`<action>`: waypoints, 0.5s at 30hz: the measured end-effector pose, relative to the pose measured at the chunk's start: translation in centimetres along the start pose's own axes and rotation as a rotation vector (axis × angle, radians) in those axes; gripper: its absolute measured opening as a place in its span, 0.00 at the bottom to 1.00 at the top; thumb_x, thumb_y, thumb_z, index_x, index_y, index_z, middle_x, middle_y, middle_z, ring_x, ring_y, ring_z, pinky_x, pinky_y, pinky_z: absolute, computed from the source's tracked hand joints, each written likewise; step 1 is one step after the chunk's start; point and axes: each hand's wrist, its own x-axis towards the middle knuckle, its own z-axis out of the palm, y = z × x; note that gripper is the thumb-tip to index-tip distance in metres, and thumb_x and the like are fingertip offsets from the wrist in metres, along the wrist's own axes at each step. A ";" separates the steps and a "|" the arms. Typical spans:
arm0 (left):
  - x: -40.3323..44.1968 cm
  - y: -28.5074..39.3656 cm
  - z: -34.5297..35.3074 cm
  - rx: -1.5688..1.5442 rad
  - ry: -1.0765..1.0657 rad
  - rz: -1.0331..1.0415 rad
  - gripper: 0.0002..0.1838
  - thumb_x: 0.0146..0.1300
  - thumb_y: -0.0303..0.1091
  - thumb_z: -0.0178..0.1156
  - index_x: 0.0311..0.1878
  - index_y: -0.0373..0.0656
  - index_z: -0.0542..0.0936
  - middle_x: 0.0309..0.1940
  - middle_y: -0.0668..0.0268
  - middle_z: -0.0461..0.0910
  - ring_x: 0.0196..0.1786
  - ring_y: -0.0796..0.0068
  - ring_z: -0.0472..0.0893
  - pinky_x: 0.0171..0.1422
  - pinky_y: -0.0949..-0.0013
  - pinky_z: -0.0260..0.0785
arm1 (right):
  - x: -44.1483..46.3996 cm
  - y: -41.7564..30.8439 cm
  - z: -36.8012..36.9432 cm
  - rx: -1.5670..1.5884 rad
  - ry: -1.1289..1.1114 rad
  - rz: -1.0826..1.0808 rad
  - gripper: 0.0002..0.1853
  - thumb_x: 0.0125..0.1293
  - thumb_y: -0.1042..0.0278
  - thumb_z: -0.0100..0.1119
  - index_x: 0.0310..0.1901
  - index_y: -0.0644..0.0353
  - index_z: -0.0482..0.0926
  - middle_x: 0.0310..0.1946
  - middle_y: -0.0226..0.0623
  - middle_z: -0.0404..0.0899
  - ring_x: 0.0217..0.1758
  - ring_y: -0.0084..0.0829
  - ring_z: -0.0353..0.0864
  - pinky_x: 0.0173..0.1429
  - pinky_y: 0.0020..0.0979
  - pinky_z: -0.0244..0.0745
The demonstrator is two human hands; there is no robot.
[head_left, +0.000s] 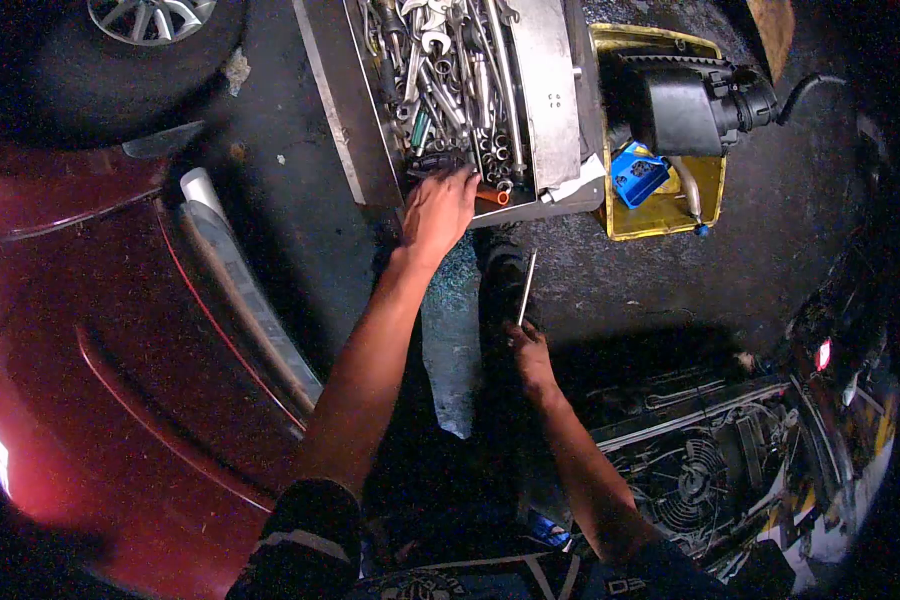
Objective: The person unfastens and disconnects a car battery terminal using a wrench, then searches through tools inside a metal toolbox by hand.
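My left hand (440, 208) reaches over the near edge of a metal tool drawer (335, 110). Its fingers are bent and apart over a dark tool (440, 161) in the near corner; their tips are partly hidden. An orange-handled tool (492, 196) lies just right of the fingers. Wrenches (436, 40) and sockets (497, 160) fill the drawer in a heap. Lower down, my right hand (530, 355) is closed around the lower end of a slim metal rod (528, 285), which points up toward the drawer. The grip hides the rod's other end.
A yellow crate (660, 230) right of the drawer holds a black air filter housing (665, 105) and a blue tray (638, 175). Red car bodywork (120, 350) lies at left, below a wheel (150, 20). An engine bay with a fan (692, 480) is at lower right.
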 end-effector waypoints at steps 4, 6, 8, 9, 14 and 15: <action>0.7 0.2 0.3 -0.037 0.026 -0.032 0.22 0.72 0.49 0.56 0.54 0.39 0.84 0.45 0.46 0.85 0.48 0.42 0.83 0.58 0.50 0.73 | 2.9 4.9 -1.2 -0.100 0.032 -0.185 0.20 0.67 0.52 0.66 0.51 0.59 0.80 0.34 0.23 0.74 0.37 0.20 0.67 0.44 0.25 0.64; 1.4 -0.1 0.4 -0.052 0.066 -0.043 0.23 0.72 0.50 0.56 0.53 0.40 0.85 0.45 0.46 0.85 0.49 0.42 0.83 0.59 0.51 0.73 | 2.6 4.2 -1.2 -0.042 -0.006 -0.131 0.19 0.68 0.52 0.66 0.50 0.58 0.81 0.33 0.22 0.75 0.37 0.19 0.68 0.43 0.25 0.64; 1.8 0.4 0.3 -0.113 0.058 -0.078 0.23 0.72 0.51 0.56 0.53 0.40 0.85 0.46 0.45 0.85 0.49 0.42 0.83 0.59 0.52 0.73 | 1.6 2.5 -0.7 0.040 -0.033 -0.046 0.18 0.68 0.53 0.66 0.50 0.57 0.81 0.33 0.22 0.75 0.35 0.19 0.68 0.42 0.24 0.63; 2.1 0.9 0.0 -0.164 0.030 -0.107 0.23 0.72 0.51 0.56 0.53 0.40 0.85 0.46 0.44 0.84 0.50 0.43 0.83 0.60 0.52 0.73 | 1.3 2.1 -0.5 0.062 -0.026 -0.024 0.17 0.68 0.53 0.66 0.50 0.56 0.81 0.32 0.21 0.75 0.35 0.18 0.67 0.40 0.24 0.63; 3.7 3.1 2.0 -0.282 0.051 -0.069 0.30 0.69 0.56 0.59 0.54 0.32 0.83 0.47 0.43 0.85 0.52 0.44 0.84 0.59 0.53 0.74 | 3.8 6.3 -1.5 -0.020 -0.026 -0.135 0.17 0.69 0.52 0.66 0.50 0.56 0.82 0.29 0.19 0.73 0.30 0.15 0.65 0.35 0.22 0.60; 4.0 4.1 2.0 -0.289 0.000 -0.162 0.35 0.65 0.59 0.63 0.55 0.31 0.83 0.46 0.42 0.85 0.51 0.44 0.84 0.58 0.52 0.74 | 4.4 7.3 -1.8 -0.050 -0.023 -0.158 0.17 0.69 0.52 0.65 0.51 0.56 0.82 0.29 0.19 0.73 0.29 0.15 0.64 0.34 0.22 0.59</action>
